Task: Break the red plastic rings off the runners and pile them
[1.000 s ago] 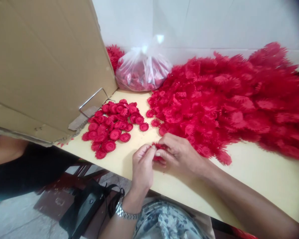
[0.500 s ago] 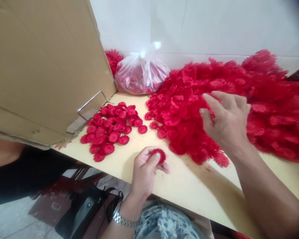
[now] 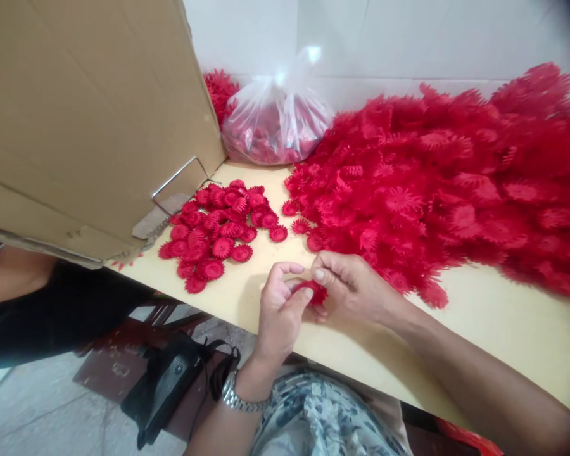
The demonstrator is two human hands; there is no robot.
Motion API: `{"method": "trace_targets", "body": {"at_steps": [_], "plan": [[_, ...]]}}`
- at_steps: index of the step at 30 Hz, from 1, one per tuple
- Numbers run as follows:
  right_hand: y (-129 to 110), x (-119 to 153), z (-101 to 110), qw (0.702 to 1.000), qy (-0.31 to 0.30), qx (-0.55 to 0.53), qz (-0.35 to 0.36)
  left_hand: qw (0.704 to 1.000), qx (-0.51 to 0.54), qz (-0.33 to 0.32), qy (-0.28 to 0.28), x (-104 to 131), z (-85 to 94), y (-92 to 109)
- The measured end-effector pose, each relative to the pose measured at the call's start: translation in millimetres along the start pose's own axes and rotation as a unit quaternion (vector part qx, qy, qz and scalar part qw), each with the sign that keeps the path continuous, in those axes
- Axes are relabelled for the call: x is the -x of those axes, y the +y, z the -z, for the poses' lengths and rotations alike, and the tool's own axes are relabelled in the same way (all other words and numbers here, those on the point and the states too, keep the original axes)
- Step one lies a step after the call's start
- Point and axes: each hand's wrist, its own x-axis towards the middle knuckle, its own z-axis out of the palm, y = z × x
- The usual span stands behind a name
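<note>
In my left hand [image 3: 279, 316] I hold a red toothed fabric disc [image 3: 318, 293], pinched under the thumb above the table's front edge. My right hand [image 3: 354, 285] is at the disc's upper right side, thumb and forefinger pressed together; what is between those fingertips is hidden. Left of my hands lies a small pile of red toothed discs [image 3: 222, 247], looking compact and thick. A large heap of red petal-edged pieces [image 3: 437, 183] spreads behind and to the right of my right hand.
A tied clear plastic bag [image 3: 275, 126] of red pieces rests against the wall. A big cardboard box [image 3: 90, 114] with a bent metal wire [image 3: 178, 177] stands at the left. Another person's arm [image 3: 16, 278] shows below it. A black bag [image 3: 166, 380] sits under the table [image 3: 484, 342].
My right hand has come from over the large heap down and left to the disc, its fingers closing to a pinch. My left hand still holds the disc. The view has shifted slightly.
</note>
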Motion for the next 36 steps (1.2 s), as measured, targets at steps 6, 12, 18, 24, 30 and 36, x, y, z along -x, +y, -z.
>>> {"method": "trace_targets", "body": {"at_steps": [6, 12, 18, 24, 30, 36], "plan": [[4.4, 0.3, -7.5, 0.979, -0.060, -0.192, -0.028, 0.999, 0.012, 0.007, -0.032, -3.6, 3.7, 2.1], [3.0, -3.3, 5.0, 0.999, 0.047, -0.001, 0.019, 1.000, -0.008, -0.011, 0.012, -3.0, 1.3, 2.0], [4.1, -4.2, 3.8, 0.980, 0.065, 0.143, 0.122, 0.999, 0.014, -0.016, 0.031, -2.9, 0.2, -0.4], [3.4, -3.2, -1.0, 0.969, 0.076, 0.194, 0.131, 0.994, 0.013, -0.056, 0.088, -5.1, -2.6, -5.6], [0.0, -1.0, -3.3, 0.986, 0.078, 0.114, 0.098, 0.992, 0.045, -0.031, 0.117, -7.8, -8.1, -5.2], [7.2, -3.9, 0.0, 0.999, 0.026, -0.015, 0.033, 0.996, 0.065, 0.026, 0.060, -3.3, -10.9, 5.5]]}}
